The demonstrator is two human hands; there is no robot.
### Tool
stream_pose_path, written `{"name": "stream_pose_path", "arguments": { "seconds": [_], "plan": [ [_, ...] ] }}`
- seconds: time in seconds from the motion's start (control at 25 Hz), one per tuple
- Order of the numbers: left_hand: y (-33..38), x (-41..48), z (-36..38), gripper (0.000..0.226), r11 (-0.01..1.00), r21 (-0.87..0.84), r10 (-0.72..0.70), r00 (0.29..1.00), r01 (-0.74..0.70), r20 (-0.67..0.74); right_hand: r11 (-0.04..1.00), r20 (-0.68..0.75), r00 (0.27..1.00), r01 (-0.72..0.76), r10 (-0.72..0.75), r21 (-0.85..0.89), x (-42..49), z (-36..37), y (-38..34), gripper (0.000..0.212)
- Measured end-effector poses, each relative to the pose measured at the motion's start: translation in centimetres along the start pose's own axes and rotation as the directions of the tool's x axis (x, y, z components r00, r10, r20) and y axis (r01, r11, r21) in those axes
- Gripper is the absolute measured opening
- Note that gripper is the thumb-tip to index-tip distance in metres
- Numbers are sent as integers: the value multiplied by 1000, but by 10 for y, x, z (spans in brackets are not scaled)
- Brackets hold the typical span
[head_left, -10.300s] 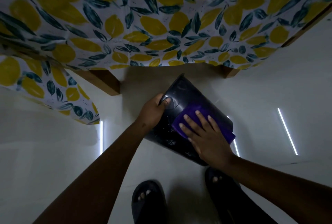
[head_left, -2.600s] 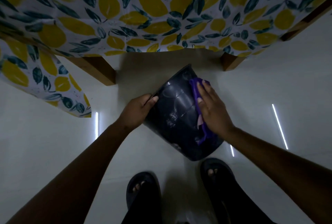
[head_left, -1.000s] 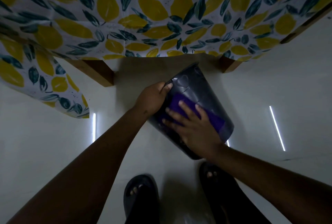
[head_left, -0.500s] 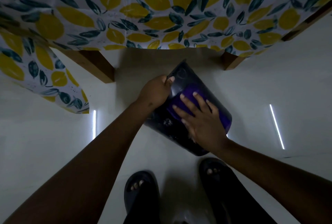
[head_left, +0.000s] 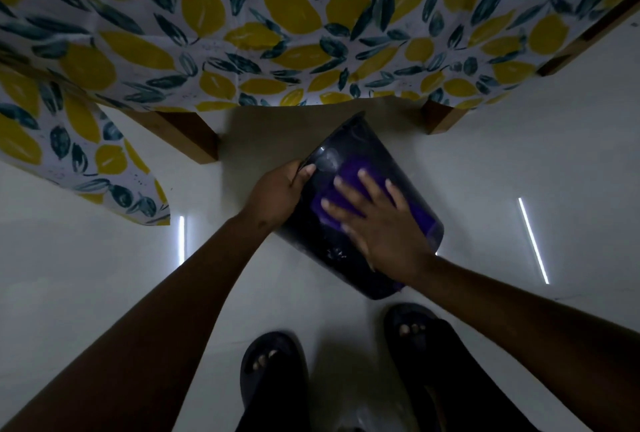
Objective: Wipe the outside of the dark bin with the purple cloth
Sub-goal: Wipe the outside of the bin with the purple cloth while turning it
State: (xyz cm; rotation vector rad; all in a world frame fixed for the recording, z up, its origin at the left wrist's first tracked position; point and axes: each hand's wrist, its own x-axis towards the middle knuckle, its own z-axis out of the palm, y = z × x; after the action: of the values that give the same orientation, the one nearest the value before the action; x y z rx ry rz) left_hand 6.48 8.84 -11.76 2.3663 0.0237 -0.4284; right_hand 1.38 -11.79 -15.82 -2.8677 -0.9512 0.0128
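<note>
The dark bin (head_left: 363, 151) is tilted over the pale floor in front of me, its rim pointing away toward the table. My left hand (head_left: 277, 194) grips the bin's rim on its left side, thumb on the outer wall. The purple cloth (head_left: 349, 177) lies flat on the bin's upper outer wall. My right hand (head_left: 377, 220) presses on the cloth with straight, spread fingers and hides most of it.
A table with a yellow-lemon patterned cloth (head_left: 311, 33) overhangs just beyond the bin, with wooden legs (head_left: 194, 137) left and right (head_left: 440, 118). My feet in dark sandals (head_left: 273, 365) stand just below the bin. Pale tiled floor (head_left: 104, 275) lies all around.
My right hand and the cloth have slid across the bin's outer wall in short strokes. The bin has turned slightly while my left hand keeps its grip on the rim.
</note>
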Motion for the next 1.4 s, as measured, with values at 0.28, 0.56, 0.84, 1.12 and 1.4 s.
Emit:
{"name": "stream_pose_path", "arguments": {
  "seconds": [0.28, 0.56, 0.84, 1.12, 1.4],
  "plan": [
    [-1, 13, -1, 38, 998, 58, -5, 1000, 3, 19, 1000, 57, 998, -16, 16, 0, -46, 13, -19, 69],
    [6, 12, 0, 39, 999, 27, -25, 999, 25, -20, 913, 8, 926, -375, 378, 162, -33, 6, 2, 56],
    [8, 10, 8, 40, 996, -61, -60, 998, 62, 26, 997, 27, 1000, 18, -16, -74, 0, 0, -1, 61],
    [7, 11, 3, 39, 997, -37, -70, 996, 71, 49, 976, 27, 982, 191, -189, -108, -29, 9, -16, 55],
    [5, 7, 3, 39, 998, 18, -60, 998, 60, 20, 996, 16, 1000, 21, -20, -85, -64, 12, -17, 71]
  ]
}}
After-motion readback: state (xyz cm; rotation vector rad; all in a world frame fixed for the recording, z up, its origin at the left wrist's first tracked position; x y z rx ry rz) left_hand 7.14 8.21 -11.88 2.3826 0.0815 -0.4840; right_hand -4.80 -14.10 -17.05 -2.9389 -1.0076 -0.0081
